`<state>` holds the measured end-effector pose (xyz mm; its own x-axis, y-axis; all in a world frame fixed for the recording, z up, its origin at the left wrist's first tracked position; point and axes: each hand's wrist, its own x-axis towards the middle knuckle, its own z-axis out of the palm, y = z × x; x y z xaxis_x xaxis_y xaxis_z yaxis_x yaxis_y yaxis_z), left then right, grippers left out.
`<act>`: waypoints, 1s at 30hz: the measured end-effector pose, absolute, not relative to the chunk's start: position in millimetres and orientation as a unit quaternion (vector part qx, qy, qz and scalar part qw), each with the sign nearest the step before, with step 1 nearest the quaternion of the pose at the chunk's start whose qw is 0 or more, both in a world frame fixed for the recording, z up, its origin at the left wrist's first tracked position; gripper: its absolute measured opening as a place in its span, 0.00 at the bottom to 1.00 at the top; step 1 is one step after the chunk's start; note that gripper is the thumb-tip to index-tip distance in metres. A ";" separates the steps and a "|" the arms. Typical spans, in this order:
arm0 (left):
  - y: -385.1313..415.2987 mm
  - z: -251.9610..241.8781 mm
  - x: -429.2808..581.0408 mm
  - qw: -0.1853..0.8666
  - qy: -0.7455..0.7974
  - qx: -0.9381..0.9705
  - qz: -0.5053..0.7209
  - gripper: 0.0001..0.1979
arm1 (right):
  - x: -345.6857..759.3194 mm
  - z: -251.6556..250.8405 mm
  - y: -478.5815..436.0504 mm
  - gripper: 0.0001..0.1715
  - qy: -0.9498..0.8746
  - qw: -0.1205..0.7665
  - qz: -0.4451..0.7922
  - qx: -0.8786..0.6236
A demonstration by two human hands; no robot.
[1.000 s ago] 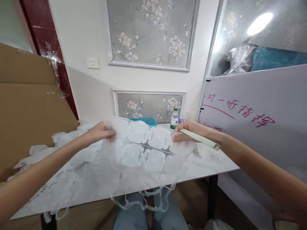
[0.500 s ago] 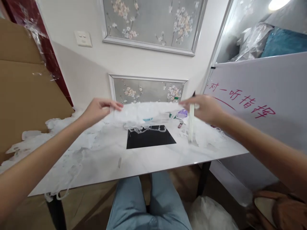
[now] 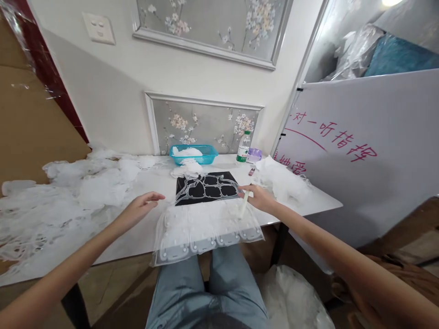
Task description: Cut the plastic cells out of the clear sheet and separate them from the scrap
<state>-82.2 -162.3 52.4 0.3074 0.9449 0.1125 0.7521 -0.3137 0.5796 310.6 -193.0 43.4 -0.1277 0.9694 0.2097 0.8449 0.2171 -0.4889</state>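
A translucent white plastic sheet with several cut-out shapes [image 3: 209, 224] lies across the table's front edge, its near side hanging over my lap. Its web of holes covers a black mat [image 3: 222, 178]. My left hand [image 3: 142, 205] is off the sheet to its left, fingers stretched out and holding nothing. At the mat's right corner is my right hand [image 3: 257, 197], closed around a slim pale stick-like tool [image 3: 244, 205] that points down over the sheet. The tool's exact kind is too blurred to tell. My right fingertips are at the sheet's upper right corner.
White scraps [image 3: 89, 187] heap over the table's left side, and a thin white pile [image 3: 281, 183] lies right. Behind stand a blue basket [image 3: 202, 157], a green-capped bottle [image 3: 243, 148] and a purple packet [image 3: 254, 155]. A whiteboard [image 3: 377, 119] borders the right.
The sheet, held up between both hands before, has come down over the mat and table edge. My left hand has let go. The right hand has lowered, keeping the pale tool.
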 end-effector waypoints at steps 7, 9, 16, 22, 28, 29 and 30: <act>-171.4 16.2 -42.4 0.107 0.574 0.794 0.170 0.22 | 300.0 -4.7 -135.8 0.18 -0.671 0.264 0.115 -0.683; -177.7 16.3 -44.7 0.099 0.575 0.795 0.168 0.17 | 296.8 -10.3 -133.5 0.16 -0.669 0.286 0.108 -0.677; -172.6 12.6 -55.4 0.261 0.522 0.743 0.329 0.22 | 310.4 -9.9 -145.8 0.10 -0.694 0.329 0.149 -0.623; -174.3 17.6 -57.0 0.276 0.494 0.772 0.289 0.24 | 326.9 -13.8 -153.8 0.13 -0.750 0.291 0.217 -0.553; -168.8 20.2 -68.1 0.239 0.522 0.769 0.281 0.23 | 337.7 9.9 -153.9 0.11 -0.758 0.313 0.242 -0.519; -168.4 22.5 -69.2 0.227 0.522 0.771 0.286 0.23 | 339.5 17.1 -155.7 0.11 -0.755 0.325 0.245 -0.514; -169.0 26.3 -69.8 0.208 0.522 0.772 0.296 0.23 | 341.2 25.0 -158.7 0.13 -0.752 0.338 0.248 -0.509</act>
